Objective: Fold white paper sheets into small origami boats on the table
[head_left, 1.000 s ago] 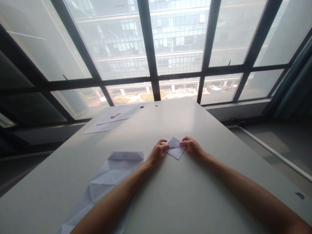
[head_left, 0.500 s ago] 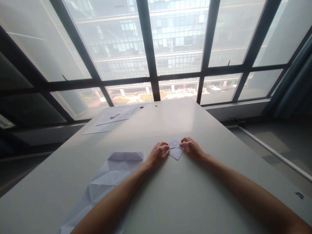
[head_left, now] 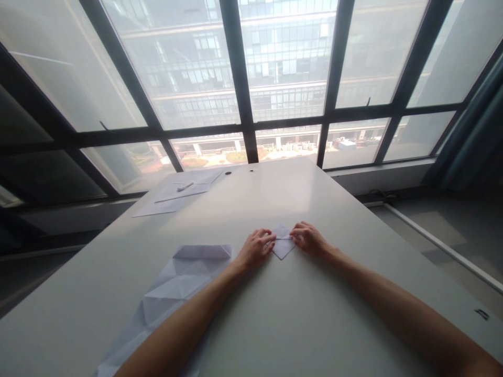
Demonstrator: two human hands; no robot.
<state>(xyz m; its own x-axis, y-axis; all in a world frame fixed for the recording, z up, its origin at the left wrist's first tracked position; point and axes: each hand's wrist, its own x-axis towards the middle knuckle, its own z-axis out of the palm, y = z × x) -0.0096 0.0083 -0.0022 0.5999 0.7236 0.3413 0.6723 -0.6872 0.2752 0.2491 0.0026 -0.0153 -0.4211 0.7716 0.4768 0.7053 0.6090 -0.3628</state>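
A small folded piece of white paper [head_left: 282, 248], diamond-shaped with a crease or flap edge across its middle, lies on the white table [head_left: 314, 314]. My left hand [head_left: 257, 246] has its fingertips on the paper's left corner, fingers closed. At the right corner, the bent fingers of my right hand [head_left: 308, 236] pinch the edge. Both corners are partly hidden under the fingers. Under and beside my left forearm lies a larger creased sheet of paper [head_left: 168, 285], its far edge folded over.
Flat white sheets [head_left: 165, 203] lie at the table's far left, with a small white pen-like item [head_left: 185, 186] on top. A cable hole [head_left: 228, 173] is near the far edge. Large windows [head_left: 286, 63] stand beyond the table, and a dark curtain [head_left: 467, 131] hangs at right.
The folded paper has turned slightly, its near point shifting a little left. My left fingers have moved slightly inward over it. My right hand is almost unmoved.
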